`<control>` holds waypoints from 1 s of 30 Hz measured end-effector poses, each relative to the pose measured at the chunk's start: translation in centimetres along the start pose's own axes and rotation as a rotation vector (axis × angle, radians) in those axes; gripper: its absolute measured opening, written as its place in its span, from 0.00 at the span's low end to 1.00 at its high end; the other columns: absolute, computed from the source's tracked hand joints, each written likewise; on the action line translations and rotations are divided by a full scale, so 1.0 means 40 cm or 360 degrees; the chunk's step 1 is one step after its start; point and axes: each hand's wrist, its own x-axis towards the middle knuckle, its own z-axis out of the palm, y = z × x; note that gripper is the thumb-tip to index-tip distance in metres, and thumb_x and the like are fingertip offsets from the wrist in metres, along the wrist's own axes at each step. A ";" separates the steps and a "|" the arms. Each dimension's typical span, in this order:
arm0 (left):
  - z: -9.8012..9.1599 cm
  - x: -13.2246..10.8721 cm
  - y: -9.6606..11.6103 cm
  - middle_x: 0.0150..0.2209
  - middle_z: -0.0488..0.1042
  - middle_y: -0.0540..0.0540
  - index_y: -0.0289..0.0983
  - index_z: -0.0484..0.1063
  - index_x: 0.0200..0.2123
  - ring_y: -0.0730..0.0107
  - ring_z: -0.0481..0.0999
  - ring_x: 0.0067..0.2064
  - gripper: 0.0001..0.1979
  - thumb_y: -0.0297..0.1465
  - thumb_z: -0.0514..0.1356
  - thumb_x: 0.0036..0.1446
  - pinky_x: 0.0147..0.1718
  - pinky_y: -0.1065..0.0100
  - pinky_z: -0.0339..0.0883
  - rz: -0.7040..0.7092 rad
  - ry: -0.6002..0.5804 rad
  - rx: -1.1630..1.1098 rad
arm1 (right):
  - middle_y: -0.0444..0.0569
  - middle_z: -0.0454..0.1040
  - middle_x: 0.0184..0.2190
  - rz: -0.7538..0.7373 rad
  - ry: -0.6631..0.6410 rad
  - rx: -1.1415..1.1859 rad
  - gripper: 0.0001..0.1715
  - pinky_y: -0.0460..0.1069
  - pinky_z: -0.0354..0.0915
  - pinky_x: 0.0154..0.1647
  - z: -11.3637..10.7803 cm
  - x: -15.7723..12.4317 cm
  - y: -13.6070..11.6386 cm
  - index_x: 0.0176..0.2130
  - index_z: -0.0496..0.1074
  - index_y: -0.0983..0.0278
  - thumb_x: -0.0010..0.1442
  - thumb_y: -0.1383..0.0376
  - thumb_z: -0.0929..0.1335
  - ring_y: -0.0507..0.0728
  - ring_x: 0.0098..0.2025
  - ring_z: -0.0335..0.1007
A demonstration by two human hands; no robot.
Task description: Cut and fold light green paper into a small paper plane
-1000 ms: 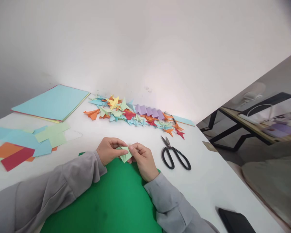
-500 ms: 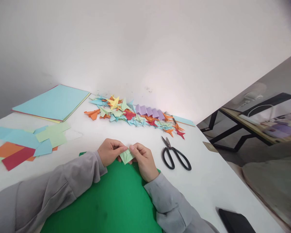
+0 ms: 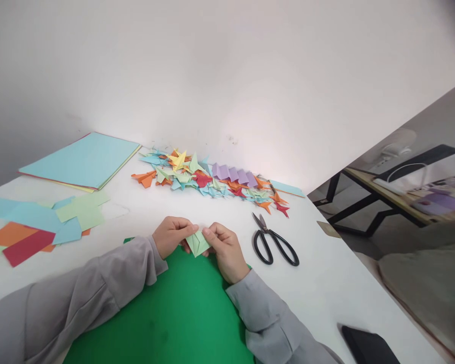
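A small piece of folded light green paper [image 3: 197, 244] is held up between both hands, its pointed end downward and crease lines showing on its face. My left hand [image 3: 173, 235] pinches its left upper edge between thumb and fingers. On the other side, my right hand [image 3: 226, 249] grips the right edge, thumb on top near the upper corner. Some fingertips of both hands are hidden behind the paper. Beneath the hands lies a green mat [image 3: 163, 308] on the white table.
Black-handled scissors [image 3: 267, 237] lie right of my right hand. Folded paper figures [image 3: 197, 177] in several colours line the wall, with a pleated purple strip [image 3: 234, 174]. Loose paper pieces [image 3: 38, 222] and a sheet stack [image 3: 81, 159] are left. A dark flat object [image 3: 367, 346] sits front right.
My left thumb has shifted slightly left and up along the green paper, so more of its upper face shows. My right hand has barely moved.
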 end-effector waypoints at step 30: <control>0.003 -0.015 0.011 0.14 0.57 0.55 0.34 0.62 0.14 0.80 0.57 0.19 0.14 0.35 0.60 0.42 0.18 0.74 0.53 0.0218 -0.0302 0.0196 | 0.38 0.49 0.12 -0.0276 -0.0224 -0.0612 0.26 0.43 0.47 0.16 0.010 -0.014 -0.019 0.15 0.54 0.64 0.55 0.52 0.60 0.47 0.17 0.45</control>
